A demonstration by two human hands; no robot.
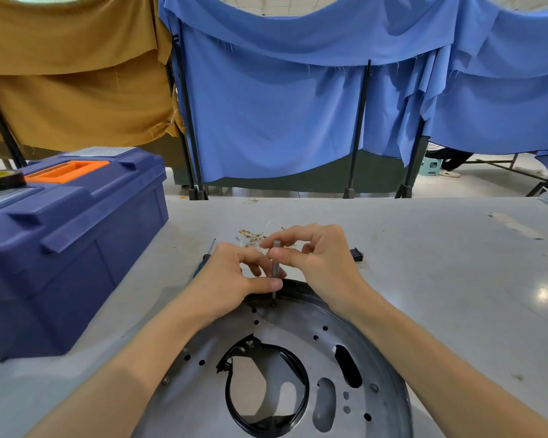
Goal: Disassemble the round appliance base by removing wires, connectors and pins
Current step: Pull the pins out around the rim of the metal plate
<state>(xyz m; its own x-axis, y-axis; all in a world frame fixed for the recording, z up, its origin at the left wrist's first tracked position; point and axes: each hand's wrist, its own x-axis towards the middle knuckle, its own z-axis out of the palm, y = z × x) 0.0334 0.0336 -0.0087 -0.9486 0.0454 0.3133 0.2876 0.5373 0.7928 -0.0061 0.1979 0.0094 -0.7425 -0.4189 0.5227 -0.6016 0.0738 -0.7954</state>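
Round appliance base (301, 324) lies flat on the table (424, 248), close to the person. At its far edge a thin gray rod (276, 263) stands straight up — tip in a hole. The right hand (323, 257) pinches its top; the left hand (234, 273) holds it low, nearer the hole.

Round base (298, 338) runs off the bottom edge; near rim unseen. Grey driver (276, 263): tip meets the base by the far rim, what it engages too small to tell. Screwdriver (205, 259) handle partly behind the left hand (234, 275). Wire bundle (253, 237) half hidden by the right hand (325, 263). Small black part (357, 255) just right of that hand, unidentifiable. Toolbox (76, 235) cut by the left edge.
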